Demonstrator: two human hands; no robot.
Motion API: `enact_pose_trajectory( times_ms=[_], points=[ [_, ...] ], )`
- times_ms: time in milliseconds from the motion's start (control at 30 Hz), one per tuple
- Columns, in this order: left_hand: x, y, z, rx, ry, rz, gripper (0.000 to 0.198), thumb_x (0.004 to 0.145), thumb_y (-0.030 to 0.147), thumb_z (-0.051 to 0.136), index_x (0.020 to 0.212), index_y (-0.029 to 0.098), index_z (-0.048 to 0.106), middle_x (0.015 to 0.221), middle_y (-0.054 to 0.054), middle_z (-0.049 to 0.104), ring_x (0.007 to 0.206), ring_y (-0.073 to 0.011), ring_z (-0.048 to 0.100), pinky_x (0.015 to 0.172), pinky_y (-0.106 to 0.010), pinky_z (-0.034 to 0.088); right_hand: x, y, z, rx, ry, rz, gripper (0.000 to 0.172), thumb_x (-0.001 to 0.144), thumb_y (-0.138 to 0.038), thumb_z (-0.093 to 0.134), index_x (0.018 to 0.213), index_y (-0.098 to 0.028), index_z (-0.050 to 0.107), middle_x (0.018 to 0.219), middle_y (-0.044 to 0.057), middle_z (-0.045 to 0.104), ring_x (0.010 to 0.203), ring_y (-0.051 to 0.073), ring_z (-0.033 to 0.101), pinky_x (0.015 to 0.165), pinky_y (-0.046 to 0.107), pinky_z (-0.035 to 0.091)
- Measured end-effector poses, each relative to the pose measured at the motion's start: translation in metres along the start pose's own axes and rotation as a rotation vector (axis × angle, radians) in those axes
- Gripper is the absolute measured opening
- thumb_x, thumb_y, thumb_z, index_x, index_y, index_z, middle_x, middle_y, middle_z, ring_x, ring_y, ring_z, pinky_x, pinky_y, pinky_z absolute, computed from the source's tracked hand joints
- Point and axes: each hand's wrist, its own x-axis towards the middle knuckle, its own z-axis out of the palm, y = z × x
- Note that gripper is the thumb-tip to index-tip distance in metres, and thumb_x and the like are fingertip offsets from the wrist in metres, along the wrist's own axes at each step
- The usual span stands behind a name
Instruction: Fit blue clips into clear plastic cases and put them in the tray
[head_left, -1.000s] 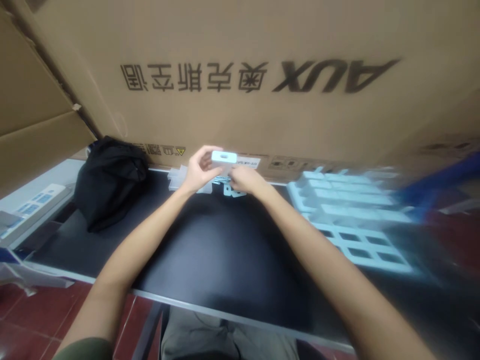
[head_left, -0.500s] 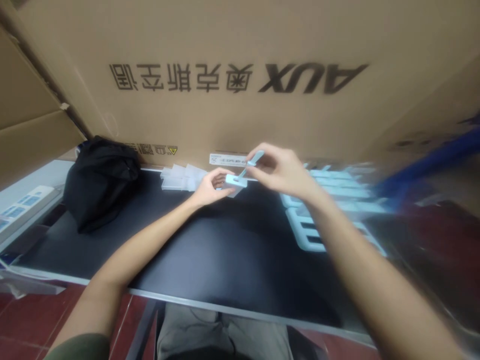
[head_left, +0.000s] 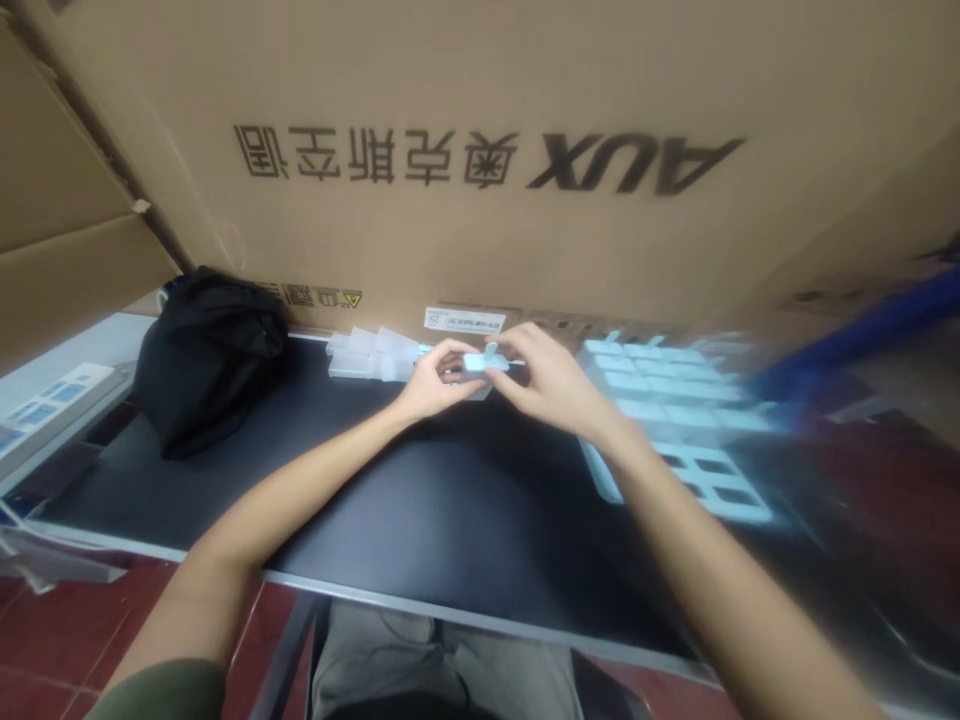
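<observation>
My left hand [head_left: 429,385] is closed around a small translucent ice pop mould [head_left: 478,393] topped by a light-blue cap [head_left: 474,362]. A light-blue stick [head_left: 491,350] pokes up from the cap. From the other side, my right hand [head_left: 551,378] pinches the cap near its right edge; some of its fingers are hidden. Left of my hands, several clear mould pieces [head_left: 367,354] lie in a stack. Beyond my right forearm is a light-blue rack [head_left: 731,495] with square openings, and several capped moulds [head_left: 660,385] stand at its back, blurred.
A large cardboard box [head_left: 360,230] rises behind the black table [head_left: 420,520]. At left are a black cloth bag [head_left: 206,365] and a white box with blue pictures [head_left: 56,415]. A blue bar [head_left: 862,325] slants in from the right.
My right hand has come down to the cap. The stick, earlier held slanted above the slot with its wide end up, now sits lower in the cap, only its short end showing.
</observation>
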Motion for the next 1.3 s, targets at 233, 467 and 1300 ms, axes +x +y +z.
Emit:
enact_pose_trajectory(
  times_ms=[233,467,1300],
  points=[
    [-0.011,-0.011,0.016,0.052,0.057,0.046,0.061,0.064,0.039,0.096,0.106,0.020,0.057,0.118,-0.009,0.069,0.114,-0.0236,0.069,0.090,-0.033,0.061,-0.027,-0.016,0.044,-0.008,0.062,0.260,0.050,0.095,-0.055,0.056,0.132,-0.020,0.052,0.122,0.018,0.066,0.113,0.035,0.065,0.091,0.049,0.055],
    [-0.025,-0.013,0.019,0.105,-0.143,0.093,0.064,0.070,0.033,0.092,0.118,0.023,0.050,0.123,-0.011,0.066,0.118,-0.0230,0.067,0.091,-0.034,0.057,-0.057,-0.010,0.028,0.052,0.098,0.358,0.052,0.093,-0.058,0.061,0.128,-0.020,0.055,0.107,0.013,0.072,0.083,0.027,0.070,0.075,0.041,0.057],
    [-0.034,-0.015,0.015,0.767,-0.523,0.123,0.010,0.093,0.028,0.061,0.100,0.022,0.064,0.103,-0.002,0.071,0.093,-0.0156,0.067,0.084,-0.027,0.052,-0.225,0.130,-0.072,-0.537,0.326,0.911,0.096,0.085,-0.069,0.048,0.151,0.001,0.048,0.140,0.033,0.060,0.131,0.047,0.057,0.109,0.061,0.045]
  ],
)
